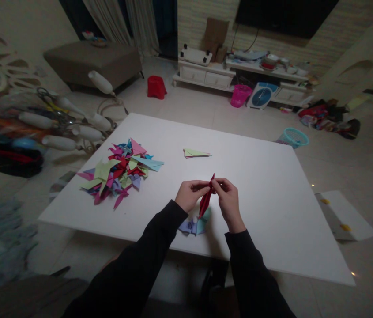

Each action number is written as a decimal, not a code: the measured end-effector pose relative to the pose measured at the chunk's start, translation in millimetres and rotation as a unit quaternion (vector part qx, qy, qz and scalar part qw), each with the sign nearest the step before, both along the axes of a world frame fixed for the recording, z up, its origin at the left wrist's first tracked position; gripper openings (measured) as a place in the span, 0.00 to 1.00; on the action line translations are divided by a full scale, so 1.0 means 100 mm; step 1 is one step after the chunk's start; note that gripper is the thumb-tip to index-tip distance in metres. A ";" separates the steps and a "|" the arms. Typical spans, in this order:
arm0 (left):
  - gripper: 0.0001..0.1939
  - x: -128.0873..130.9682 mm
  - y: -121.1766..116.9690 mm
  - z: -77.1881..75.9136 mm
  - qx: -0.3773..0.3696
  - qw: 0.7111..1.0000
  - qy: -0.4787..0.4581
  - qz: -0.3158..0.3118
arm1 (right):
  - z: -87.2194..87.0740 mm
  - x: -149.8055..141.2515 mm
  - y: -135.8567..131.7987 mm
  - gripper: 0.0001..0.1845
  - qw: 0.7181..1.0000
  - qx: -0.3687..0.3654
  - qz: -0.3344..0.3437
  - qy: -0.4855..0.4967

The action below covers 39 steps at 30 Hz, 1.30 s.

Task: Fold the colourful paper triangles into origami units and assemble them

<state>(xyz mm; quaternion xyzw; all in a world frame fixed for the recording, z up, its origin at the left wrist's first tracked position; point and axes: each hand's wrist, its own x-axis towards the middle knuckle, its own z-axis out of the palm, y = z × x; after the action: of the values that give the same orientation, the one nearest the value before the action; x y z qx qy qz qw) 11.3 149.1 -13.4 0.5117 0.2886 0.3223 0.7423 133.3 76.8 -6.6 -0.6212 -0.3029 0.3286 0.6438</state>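
Between my two hands, above the white table (265,203), is a dark red folded paper (205,204), long and narrow with pointed ends. My left hand (189,194) pinches its left side near the upper part. From the right, my right hand (227,198) grips the same paper close to its upper tip. Below, partly hidden by the red paper and my left arm, lie light blue and lavender folded papers (191,227). Farther back rests a thin stack of folded papers (197,153), pale green on top. A heap of colourful folded paper pieces (120,170) covers the table's left part.
Left of the table stands a lamp fixture with several white tubes (98,82). A red stool (156,87), a pink bin (240,95) and a blue fan (261,95) are on the floor beyond. A light blue basket (292,137) sits by the far right corner.
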 end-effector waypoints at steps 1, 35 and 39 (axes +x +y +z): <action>0.18 0.00 0.01 -0.01 -0.004 1.000 0.000 -0.001 | -0.01 0.01 0.00 0.12 1.000 0.000 0.000 0.000; 0.22 -0.03 0.09 -0.02 -0.090 0.994 0.020 0.054 | -0.11 0.03 -0.01 0.12 0.997 -0.021 0.063 0.024; 0.20 -0.03 0.06 -0.01 -0.062 0.997 0.034 0.033 | -0.11 0.02 -0.01 0.11 1.000 -0.013 0.008 0.017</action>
<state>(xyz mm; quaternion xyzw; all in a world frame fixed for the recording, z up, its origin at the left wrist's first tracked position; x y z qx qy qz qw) 8.0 154.8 -14.7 0.4659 0.3497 0.3106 0.7511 135.7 75.6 -18.0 -0.6215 -0.2923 0.3479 0.6381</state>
